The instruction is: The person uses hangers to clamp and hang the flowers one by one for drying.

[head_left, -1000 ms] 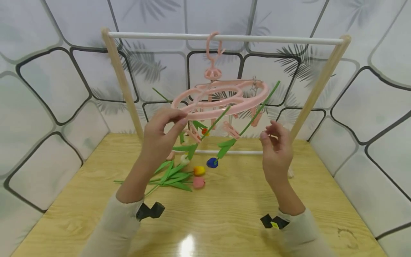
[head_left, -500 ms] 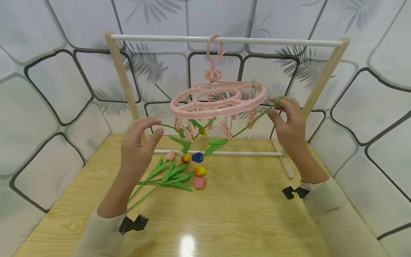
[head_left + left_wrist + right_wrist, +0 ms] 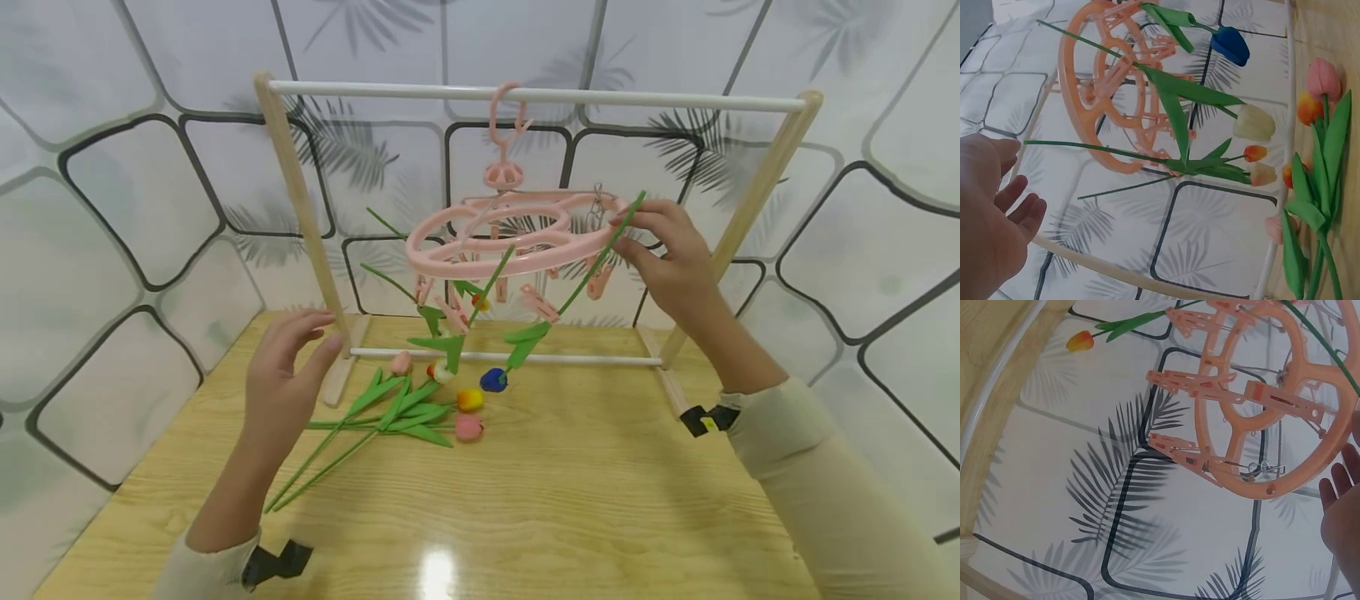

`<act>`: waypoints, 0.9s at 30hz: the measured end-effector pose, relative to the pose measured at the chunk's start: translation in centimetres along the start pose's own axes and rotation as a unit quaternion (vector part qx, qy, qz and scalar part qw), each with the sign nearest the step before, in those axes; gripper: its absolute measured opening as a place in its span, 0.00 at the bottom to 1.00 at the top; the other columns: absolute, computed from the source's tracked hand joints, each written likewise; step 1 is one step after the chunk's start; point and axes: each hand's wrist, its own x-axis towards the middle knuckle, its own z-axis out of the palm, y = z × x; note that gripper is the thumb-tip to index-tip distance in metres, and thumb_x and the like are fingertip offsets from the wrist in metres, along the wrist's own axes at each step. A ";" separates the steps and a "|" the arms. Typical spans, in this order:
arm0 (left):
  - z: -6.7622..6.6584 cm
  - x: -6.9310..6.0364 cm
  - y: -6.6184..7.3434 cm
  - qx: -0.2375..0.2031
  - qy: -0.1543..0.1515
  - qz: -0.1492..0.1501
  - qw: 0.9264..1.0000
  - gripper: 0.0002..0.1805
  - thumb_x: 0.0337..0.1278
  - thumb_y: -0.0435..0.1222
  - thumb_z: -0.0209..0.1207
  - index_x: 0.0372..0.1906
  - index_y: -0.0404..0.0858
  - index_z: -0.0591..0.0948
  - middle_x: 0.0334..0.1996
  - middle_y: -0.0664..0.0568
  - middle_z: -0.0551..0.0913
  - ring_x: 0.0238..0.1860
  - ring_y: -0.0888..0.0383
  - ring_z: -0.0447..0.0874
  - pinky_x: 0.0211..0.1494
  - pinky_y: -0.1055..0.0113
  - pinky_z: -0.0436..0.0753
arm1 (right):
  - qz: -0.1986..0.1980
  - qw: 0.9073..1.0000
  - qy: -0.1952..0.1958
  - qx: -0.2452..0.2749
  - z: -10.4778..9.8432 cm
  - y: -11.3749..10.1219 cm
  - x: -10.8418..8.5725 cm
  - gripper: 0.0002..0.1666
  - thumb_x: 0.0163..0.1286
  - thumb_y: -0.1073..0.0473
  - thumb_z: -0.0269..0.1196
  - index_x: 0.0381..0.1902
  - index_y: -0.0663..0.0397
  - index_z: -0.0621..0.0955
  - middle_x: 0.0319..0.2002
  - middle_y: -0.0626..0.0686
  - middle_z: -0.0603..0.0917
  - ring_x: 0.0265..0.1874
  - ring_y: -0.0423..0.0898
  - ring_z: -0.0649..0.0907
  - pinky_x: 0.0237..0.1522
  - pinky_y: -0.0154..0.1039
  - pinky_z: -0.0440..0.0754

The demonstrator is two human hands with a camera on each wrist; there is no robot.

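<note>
A round pink clip hanger (image 3: 487, 268) hangs tilted, its right side higher. My right hand (image 3: 675, 258) pinches its right rim between thumb and fingers, close to a green stem. That stem belongs to a blue tulip (image 3: 493, 381), clipped head down. Also head down on the hanger are a white tulip (image 3: 1254, 122) and red-and-yellow tulips, one of them a small tulip (image 3: 1255, 153) in the left wrist view. Lower on the left, my left hand (image 3: 288, 375) is held in the air, fingers relaxed, with nothing in it. In the right wrist view only part of my right hand (image 3: 1344, 512) shows.
The hanger hooks over the white bar (image 3: 637, 98) of a wooden-legged rack. Several loose tulips lie on the wooden table (image 3: 570, 500), among them a pink tulip (image 3: 469, 428) and a yellow tulip (image 3: 470, 400). Several vacant pink clips (image 3: 1191, 384) dangle at the hanger's right side.
My left hand has let go of the hanger's left rim and moved down to the left. My right hand has risen to the right rim and taken hold of it.
</note>
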 end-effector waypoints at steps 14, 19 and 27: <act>-1.9 -4.3 -3.7 0.034 -0.063 -0.102 0.992 0.14 0.66 0.26 0.61 0.55 0.33 0.82 0.54 0.56 0.77 0.55 0.70 0.75 0.59 0.84 0.74 | -0.024 0.998 -0.055 0.004 0.4 0.5 0.5 0.14 0.64 0.71 0.69 0.48 0.59 0.86 0.54 0.55 0.84 0.61 0.39 0.77 0.61 0.24 0.71; -1.6 -5.2 -4.5 0.029 -0.074 -0.117 0.990 0.13 0.67 0.26 0.61 0.54 0.32 0.82 0.54 0.51 0.77 0.53 0.69 0.76 0.58 0.85 0.74 | -0.045 0.997 -0.055 0.007 0.7 0.4 0.2 0.16 0.61 0.74 0.69 0.47 0.62 0.86 0.52 0.58 0.84 0.60 0.36 0.77 0.60 0.24 0.73; -1.6 -5.5 -5.5 0.069 -0.122 -0.161 0.977 0.14 0.72 0.37 0.59 0.57 0.37 0.82 0.52 0.48 0.80 0.50 0.78 0.75 0.54 0.88 0.73 | -0.090 0.993 -0.048 0.059 1.5 -0.4 0.0 0.16 0.56 0.78 0.70 0.44 0.66 0.86 0.49 0.64 0.85 0.60 0.38 0.79 0.65 0.31 0.74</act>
